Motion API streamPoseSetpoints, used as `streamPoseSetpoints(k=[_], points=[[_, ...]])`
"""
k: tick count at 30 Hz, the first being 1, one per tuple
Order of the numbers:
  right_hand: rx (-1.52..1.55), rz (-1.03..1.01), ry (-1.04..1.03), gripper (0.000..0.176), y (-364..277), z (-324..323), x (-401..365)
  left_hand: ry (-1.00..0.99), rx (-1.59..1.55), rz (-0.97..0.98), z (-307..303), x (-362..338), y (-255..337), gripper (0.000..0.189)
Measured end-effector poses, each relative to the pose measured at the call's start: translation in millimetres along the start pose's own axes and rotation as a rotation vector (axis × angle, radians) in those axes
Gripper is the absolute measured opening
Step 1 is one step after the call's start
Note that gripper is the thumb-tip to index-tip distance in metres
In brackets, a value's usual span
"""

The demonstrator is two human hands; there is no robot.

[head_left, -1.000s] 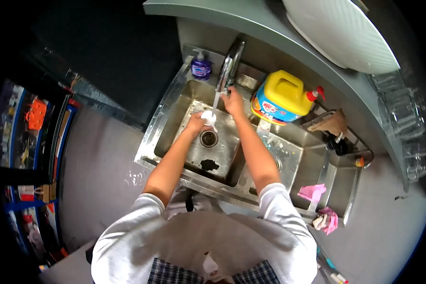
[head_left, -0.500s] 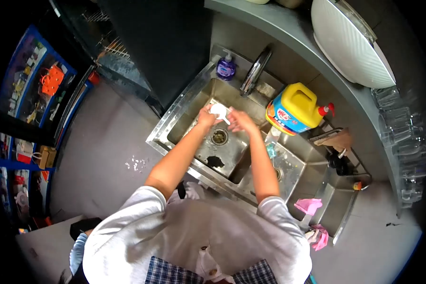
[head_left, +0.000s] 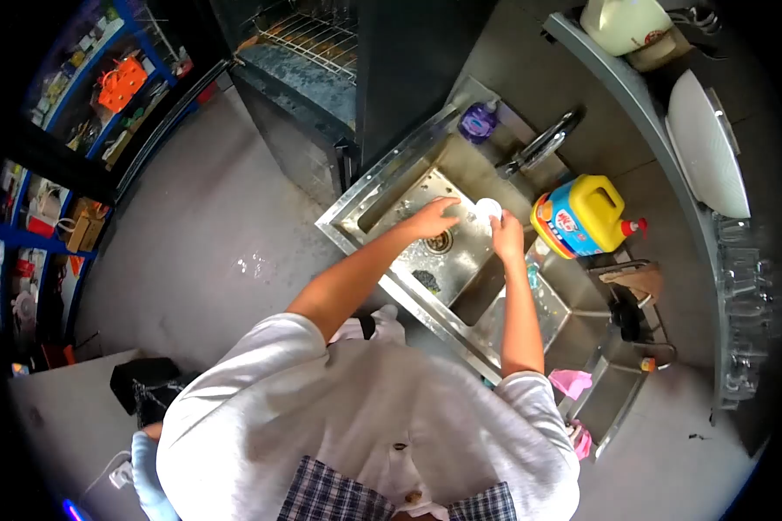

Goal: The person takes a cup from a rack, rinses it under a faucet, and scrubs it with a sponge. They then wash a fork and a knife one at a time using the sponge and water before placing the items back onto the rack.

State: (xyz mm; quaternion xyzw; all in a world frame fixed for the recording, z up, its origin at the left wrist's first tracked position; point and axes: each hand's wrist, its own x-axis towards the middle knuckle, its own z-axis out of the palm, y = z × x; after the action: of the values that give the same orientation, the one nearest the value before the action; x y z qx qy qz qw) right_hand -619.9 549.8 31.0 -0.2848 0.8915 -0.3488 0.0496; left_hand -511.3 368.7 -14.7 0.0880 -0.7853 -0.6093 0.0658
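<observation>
In my right hand (head_left: 507, 236) is a small white spoon (head_left: 487, 209), held by its handle end with the bowl raised above the sink (head_left: 474, 241). My left hand (head_left: 433, 217) hangs over the left basin with its fingers stretched out and nothing in them, a short way from the spoon. Beneath my left hand lies the round drain (head_left: 439, 240). A dark scrap or scouring pad (head_left: 426, 280) sits on the basin floor nearer my body.
Behind the sink stand a purple soap bottle (head_left: 478, 122), a faucet (head_left: 543, 143) and a large yellow detergent jug (head_left: 576, 217). Pink gloves or cloths (head_left: 571, 383) hang at the right. A shelf (head_left: 660, 143) overhead carries a white bowl (head_left: 706, 143).
The spoon has passed from being between both hands to my right hand alone. My left hand has come away from it with fingers extended. The view has turned and shifted.
</observation>
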Motion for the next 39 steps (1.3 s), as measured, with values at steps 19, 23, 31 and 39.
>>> streamPoseSetpoints(k=[19,23,31,39], points=[[-0.762,0.596,-0.285,0.028,35.8,92.8,-23.0,0.194,0.307,-0.368,-212.1,-61.3,-38.3,0.071],[-0.712,0.559,-0.303,0.026,-49.9,35.0,7.3,0.256,0.372,-0.21,-222.5,-65.9,-47.3,0.053],[-0.742,0.538,-0.488,0.026,52.5,87.6,-1.5,0.069,0.318,-0.22,-244.0,-67.1,-58.0,0.045],[-0.201,0.404,-0.453,0.025,48.6,72.1,-2.9,0.175,0.453,-0.105,-247.5,-96.2,-50.3,0.033]])
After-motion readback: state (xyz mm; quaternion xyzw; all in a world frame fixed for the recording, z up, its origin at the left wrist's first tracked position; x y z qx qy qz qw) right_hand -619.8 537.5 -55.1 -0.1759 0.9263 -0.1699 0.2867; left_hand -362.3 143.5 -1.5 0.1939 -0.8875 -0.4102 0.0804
